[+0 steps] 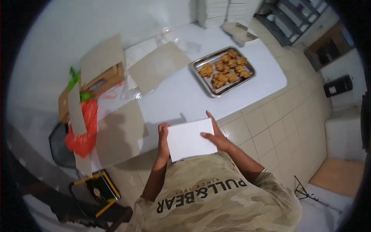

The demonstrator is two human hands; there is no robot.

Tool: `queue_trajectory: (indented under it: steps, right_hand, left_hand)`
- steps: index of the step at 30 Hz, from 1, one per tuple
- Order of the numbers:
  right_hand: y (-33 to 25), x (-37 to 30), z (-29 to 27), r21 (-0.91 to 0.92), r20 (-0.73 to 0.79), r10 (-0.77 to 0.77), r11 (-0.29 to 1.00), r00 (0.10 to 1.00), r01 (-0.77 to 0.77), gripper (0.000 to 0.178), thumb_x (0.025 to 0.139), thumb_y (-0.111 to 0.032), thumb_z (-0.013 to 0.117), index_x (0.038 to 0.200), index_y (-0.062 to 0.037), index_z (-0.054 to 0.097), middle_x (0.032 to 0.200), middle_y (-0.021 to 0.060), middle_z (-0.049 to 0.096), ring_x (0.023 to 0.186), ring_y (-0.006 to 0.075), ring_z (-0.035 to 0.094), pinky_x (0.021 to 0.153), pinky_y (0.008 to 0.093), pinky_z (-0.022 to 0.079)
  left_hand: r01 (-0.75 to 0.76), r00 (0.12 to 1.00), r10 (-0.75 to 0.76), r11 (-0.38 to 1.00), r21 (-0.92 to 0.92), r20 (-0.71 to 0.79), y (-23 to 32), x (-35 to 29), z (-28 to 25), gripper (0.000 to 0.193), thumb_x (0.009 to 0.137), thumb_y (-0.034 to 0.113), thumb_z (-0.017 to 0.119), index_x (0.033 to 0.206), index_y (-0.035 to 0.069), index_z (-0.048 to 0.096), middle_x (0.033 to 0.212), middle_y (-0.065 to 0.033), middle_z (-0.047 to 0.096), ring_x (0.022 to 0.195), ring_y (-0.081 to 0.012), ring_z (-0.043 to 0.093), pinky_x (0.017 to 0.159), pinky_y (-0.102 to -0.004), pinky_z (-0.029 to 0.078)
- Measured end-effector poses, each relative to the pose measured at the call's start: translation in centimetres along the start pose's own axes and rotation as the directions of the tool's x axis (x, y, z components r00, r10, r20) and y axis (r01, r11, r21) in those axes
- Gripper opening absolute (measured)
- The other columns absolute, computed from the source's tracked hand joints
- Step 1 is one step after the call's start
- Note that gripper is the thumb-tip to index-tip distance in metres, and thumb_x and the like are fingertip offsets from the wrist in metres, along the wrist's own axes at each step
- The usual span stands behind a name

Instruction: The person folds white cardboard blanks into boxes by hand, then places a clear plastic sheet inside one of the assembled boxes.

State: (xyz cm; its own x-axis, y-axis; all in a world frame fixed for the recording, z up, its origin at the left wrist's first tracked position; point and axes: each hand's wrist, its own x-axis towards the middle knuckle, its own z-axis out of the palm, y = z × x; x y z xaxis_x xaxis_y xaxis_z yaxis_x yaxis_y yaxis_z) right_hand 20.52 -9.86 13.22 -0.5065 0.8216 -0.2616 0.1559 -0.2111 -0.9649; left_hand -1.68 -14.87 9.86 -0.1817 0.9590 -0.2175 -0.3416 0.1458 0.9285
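Observation:
In front of my body I hold a white rectangular piece (191, 141), flat-faced like a box lid or a folded card; its underside is hidden. My left hand (164, 141) grips the left edge with curled fingers. On the opposite edge, my right hand (218, 137) has its thumb lying over the top face and its fingers behind. Beyond them on the white table (170, 108) sits a metal tray (205, 86) with several golden-brown fried pieces (226, 69) in it. Neither hand touches the tray.
Brown cardboard sheets (120, 129) lie along the table's left side, near an open cardboard box (102, 79) and a red plastic bag (85, 125). An open carton (239, 34) rests at the far end, by stacked white boxes (222, 11). Tiled floor (266, 127) runs along the right.

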Motion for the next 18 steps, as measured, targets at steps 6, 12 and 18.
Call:
queue_trajectory:
  steps: [6, 12, 18]
  right_hand:
    - [-1.1, -3.4, -1.5, 0.117, -0.029, 0.147, 0.983, 0.989, -0.143, 0.093, 0.078, -0.049, 0.052, 0.133, -0.0104, -0.012, 0.138, 0.022, -0.002, 0.128, 0.0339, 0.003, 0.103, 0.0453, 0.011]
    - [0.7, -1.8, -4.4, 0.27, -0.089, 0.106, 0.96, 0.99, -0.078, 0.081, 0.084, -0.04, 0.048, 0.135, -0.0083, -0.006, 0.138, 0.0201, 0.004, 0.128, 0.0293, 0.006, 0.103, 0.0379, 0.013]
    - [2.4, 4.2, -11.0, 0.299, -0.059, 0.128, 0.949, 0.99, -0.105, 0.073, 0.087, -0.037, 0.043, 0.135, -0.007, -0.004, 0.139, 0.0188, 0.005, 0.129, 0.0273, 0.006, 0.103, 0.0337, 0.011]
  left_hand:
    - [0.029, 0.981, -0.055, 0.99, 0.141, 0.184, 0.0, -0.2, 2.3, 0.048, 0.089, 0.028, 0.037, 0.127, 0.005, 0.019, 0.127, -0.0089, 0.025, 0.117, -0.0187, 0.025, 0.098, -0.0307, 0.019]
    - [0.074, 0.943, -0.168, 0.948, 0.31, 0.288, 0.6, 1.2, 6.0, 0.069, 0.087, 0.02, 0.044, 0.135, 0.007, -0.003, 0.139, -0.0109, 0.008, 0.127, -0.0214, 0.012, 0.102, -0.0339, 0.013]
    - [0.12, 0.979, -0.135, 0.987, 0.109, 0.149, -0.6, 7.5, 11.0, 0.066, 0.087, 0.021, 0.044, 0.136, 0.009, 0.002, 0.136, -0.0116, 0.018, 0.124, -0.0224, 0.02, 0.1, -0.0344, 0.018]
